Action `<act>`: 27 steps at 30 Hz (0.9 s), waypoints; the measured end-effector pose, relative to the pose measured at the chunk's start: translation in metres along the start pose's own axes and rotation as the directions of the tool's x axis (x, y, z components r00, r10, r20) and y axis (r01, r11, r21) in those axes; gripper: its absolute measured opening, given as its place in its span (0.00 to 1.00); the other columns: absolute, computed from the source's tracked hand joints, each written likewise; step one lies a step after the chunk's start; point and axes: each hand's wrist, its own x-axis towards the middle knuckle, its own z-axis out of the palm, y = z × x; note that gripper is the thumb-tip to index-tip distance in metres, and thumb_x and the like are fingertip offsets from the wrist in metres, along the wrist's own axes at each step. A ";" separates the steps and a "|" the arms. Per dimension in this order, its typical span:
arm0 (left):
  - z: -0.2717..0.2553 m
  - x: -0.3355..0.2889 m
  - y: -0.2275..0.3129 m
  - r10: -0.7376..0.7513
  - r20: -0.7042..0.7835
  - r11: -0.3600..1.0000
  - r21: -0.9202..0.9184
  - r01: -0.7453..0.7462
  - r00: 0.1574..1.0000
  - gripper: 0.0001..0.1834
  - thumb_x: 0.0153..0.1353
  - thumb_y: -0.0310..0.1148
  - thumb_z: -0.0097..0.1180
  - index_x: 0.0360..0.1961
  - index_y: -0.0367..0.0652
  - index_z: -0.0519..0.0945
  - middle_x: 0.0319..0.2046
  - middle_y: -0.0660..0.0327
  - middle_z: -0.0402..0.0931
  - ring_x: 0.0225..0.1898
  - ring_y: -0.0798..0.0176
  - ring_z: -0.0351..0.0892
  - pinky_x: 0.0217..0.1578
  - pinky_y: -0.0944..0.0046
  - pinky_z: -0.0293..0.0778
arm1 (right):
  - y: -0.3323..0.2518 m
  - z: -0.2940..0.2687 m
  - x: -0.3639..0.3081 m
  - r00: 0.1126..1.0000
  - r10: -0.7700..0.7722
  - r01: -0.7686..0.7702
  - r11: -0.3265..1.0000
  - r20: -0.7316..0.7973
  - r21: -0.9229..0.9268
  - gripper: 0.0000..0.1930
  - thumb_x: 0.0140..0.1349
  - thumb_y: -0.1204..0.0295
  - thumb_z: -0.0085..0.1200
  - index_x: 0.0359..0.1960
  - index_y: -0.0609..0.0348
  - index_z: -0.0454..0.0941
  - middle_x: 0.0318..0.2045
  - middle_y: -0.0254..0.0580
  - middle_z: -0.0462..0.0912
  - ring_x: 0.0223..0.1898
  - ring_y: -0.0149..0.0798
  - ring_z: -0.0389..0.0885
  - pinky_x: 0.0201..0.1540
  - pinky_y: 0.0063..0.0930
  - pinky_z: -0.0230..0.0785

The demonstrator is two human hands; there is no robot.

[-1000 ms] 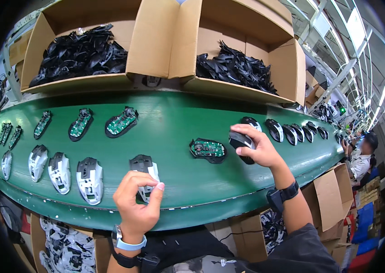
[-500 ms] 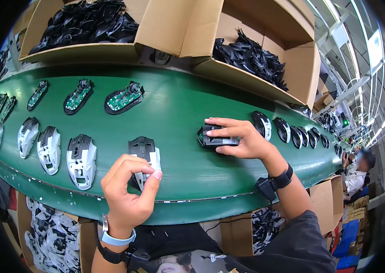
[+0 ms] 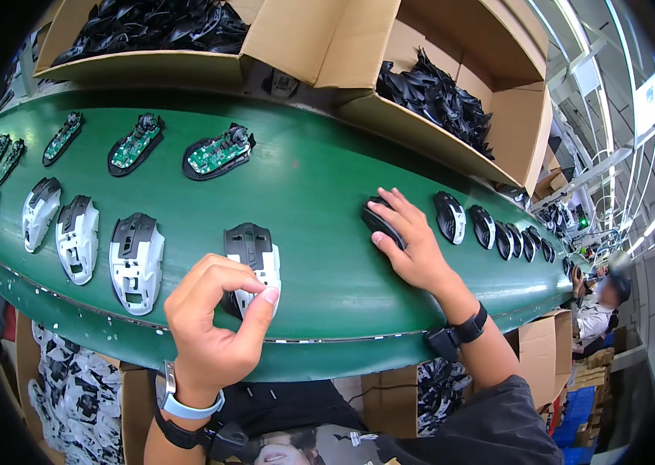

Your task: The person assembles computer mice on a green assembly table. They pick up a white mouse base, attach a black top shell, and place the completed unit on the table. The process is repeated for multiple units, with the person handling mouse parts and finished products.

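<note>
My right hand [image 3: 412, 244] lies over a black computer mouse [image 3: 376, 222] on the green belt, thumb and fingers around its sides. My left hand [image 3: 215, 314] is closed in a pinch, thumb tip against the bent index finger; whether something small sits between them cannot be made out. Just beyond that pinch is a black-and-white mouse shell [image 3: 253, 242], its lower part hidden by the fingers. Another such shell [image 3: 137, 263] rests to its left. Farther back is a black mouse base with a green circuit board [image 3: 216, 157].
More shells and bases with boards line the left of the green belt [image 3: 319, 294]. Several mice [image 3: 450, 218] run off to the right. Cardboard boxes of black parts [image 3: 440, 105] stand behind. A box of white shells [image 3: 83, 411] is below the front edge. Another person [image 3: 602, 302] sits far right.
The mouse under my right hand has turned from lying crosswise to pointing away and shifted slightly right. My left hand keeps its pinch. The whole view has tilted slightly.
</note>
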 end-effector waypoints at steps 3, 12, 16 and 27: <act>-0.002 -0.002 0.001 -0.001 0.025 1.000 -0.009 0.001 1.000 0.09 0.56 0.17 0.67 0.33 0.36 0.79 0.30 0.55 0.81 0.33 0.60 0.79 0.39 0.63 0.74 | -0.001 0.010 0.003 0.999 0.006 -0.003 0.999 -0.052 0.044 0.24 0.70 0.67 0.60 0.68 0.50 0.78 0.71 0.52 0.74 0.70 0.58 0.73 0.71 0.47 0.67; -0.007 -0.003 0.007 -0.069 -0.019 0.997 -0.034 0.068 0.997 0.07 0.57 0.20 0.68 0.32 0.36 0.80 0.29 0.57 0.81 0.32 0.61 0.81 0.36 0.64 0.75 | 0.000 0.019 0.000 0.989 0.030 -0.022 0.998 -0.146 0.058 0.23 0.69 0.67 0.60 0.66 0.50 0.79 0.68 0.52 0.76 0.67 0.58 0.75 0.70 0.46 0.69; -0.009 0.002 0.010 -0.058 -0.041 0.998 -0.041 0.056 0.997 0.06 0.58 0.21 0.68 0.31 0.36 0.80 0.28 0.57 0.81 0.31 0.61 0.81 0.36 0.64 0.75 | 0.040 0.011 0.026 0.937 0.107 -0.128 0.991 -0.333 -0.042 0.22 0.68 0.65 0.60 0.62 0.54 0.81 0.66 0.56 0.78 0.66 0.59 0.77 0.69 0.47 0.70; -0.005 -0.002 0.002 -0.091 -0.001 0.938 0.337 0.086 0.996 0.28 0.50 0.41 0.75 0.49 0.42 0.77 0.45 0.49 0.75 0.50 0.45 0.74 0.54 0.48 0.69 | 0.056 0.004 0.041 0.862 -0.020 -0.318 0.758 -0.507 -0.570 0.30 0.67 0.58 0.63 0.67 0.60 0.74 0.66 0.62 0.75 0.68 0.61 0.73 0.72 0.51 0.63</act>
